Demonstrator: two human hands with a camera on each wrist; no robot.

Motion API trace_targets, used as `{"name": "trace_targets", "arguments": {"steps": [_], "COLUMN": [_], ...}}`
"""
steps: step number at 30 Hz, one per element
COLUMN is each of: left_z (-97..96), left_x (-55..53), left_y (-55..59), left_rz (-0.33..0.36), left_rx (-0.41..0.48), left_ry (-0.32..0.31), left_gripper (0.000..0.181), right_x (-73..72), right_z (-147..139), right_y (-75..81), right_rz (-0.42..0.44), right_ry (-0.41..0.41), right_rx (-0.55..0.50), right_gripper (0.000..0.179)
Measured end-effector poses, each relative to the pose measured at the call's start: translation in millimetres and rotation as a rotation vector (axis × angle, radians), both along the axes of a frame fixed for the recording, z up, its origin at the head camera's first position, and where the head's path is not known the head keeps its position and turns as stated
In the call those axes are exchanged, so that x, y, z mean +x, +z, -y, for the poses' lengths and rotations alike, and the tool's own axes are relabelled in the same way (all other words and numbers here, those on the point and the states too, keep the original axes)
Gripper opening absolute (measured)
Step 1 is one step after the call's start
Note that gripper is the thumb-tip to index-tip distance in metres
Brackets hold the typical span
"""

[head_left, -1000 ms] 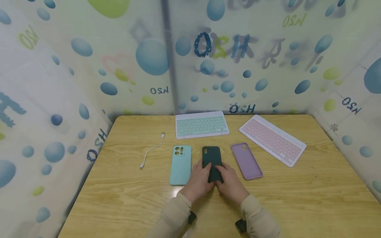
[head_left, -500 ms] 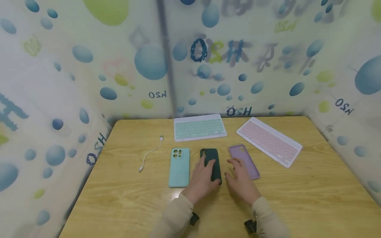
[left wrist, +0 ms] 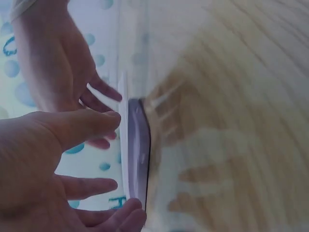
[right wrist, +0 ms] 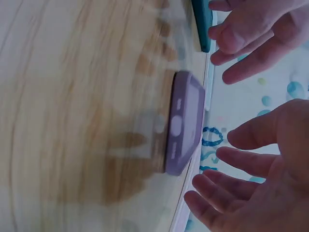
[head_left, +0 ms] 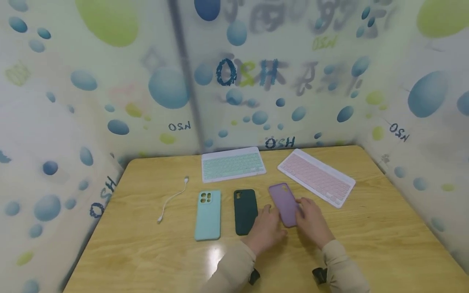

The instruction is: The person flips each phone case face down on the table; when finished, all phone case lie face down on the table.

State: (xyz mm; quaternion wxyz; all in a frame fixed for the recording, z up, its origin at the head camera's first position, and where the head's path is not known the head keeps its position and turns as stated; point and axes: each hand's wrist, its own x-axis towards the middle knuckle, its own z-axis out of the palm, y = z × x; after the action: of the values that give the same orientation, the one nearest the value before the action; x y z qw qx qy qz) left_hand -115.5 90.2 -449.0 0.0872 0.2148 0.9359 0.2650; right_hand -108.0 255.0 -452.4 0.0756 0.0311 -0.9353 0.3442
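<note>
A purple phone case [head_left: 286, 206] lies on the table between my two hands, its hollow inside facing up. My left hand [head_left: 266, 231] is at its left lower edge, fingers spread and loosely bent. On the other side, my right hand [head_left: 311, 219] has its fingertips right at the case's right edge. In the right wrist view a visible gap separates the right thumb and fingers from the purple case [right wrist: 183, 123]. A dark green phone case [head_left: 245, 211] lies back up just left of my left hand, which overlaps its lower corner.
A light blue phone case [head_left: 208, 215] lies further left, beside a white charging cable [head_left: 171, 199]. Behind stand a keyboard with green keys [head_left: 233, 165] and, at the right, a slanted keyboard with pink keys [head_left: 316, 178]. A patterned curtain [head_left: 234, 118] closes off the table's back edge.
Both hands have left the dark green case and moved right to either side of the purple case, which now stands more upright in view. The head view has shifted right and up.
</note>
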Motion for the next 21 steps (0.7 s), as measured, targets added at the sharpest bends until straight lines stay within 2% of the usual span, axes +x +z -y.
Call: {"name": "trace_targets", "arguments": {"steps": [4,6,12,21], "left_z": [-7.7,-10.2,-16.8,-25.0], "left_x": [3.2,4.3,3.6,-2.2], "left_y": [-6.1,-8.1,-9.8,-12.8], "left_rz": [-0.028,-0.017,0.0,-0.104], "left_rx": [-0.023,-0.028,-0.056,-0.039], "left_ry": [-0.01,-0.001,0.024,0.025], "left_gripper": [0.053,0.053,0.053,0.033], "right_x": [-3.0,-3.7,-4.5,-7.8], "right_z": [-0.9,0.3,1.2,-4.7], "right_y": [-6.9,-10.3,-15.2,-15.6], "right_rz": [0.101,0.123,0.118,0.111], "right_ry": [0.02,0.033,0.032,0.013], "right_rx": [-0.035,-0.048,-0.04,-0.011], "right_gripper": [0.036,0.038,0.038,0.038]}}
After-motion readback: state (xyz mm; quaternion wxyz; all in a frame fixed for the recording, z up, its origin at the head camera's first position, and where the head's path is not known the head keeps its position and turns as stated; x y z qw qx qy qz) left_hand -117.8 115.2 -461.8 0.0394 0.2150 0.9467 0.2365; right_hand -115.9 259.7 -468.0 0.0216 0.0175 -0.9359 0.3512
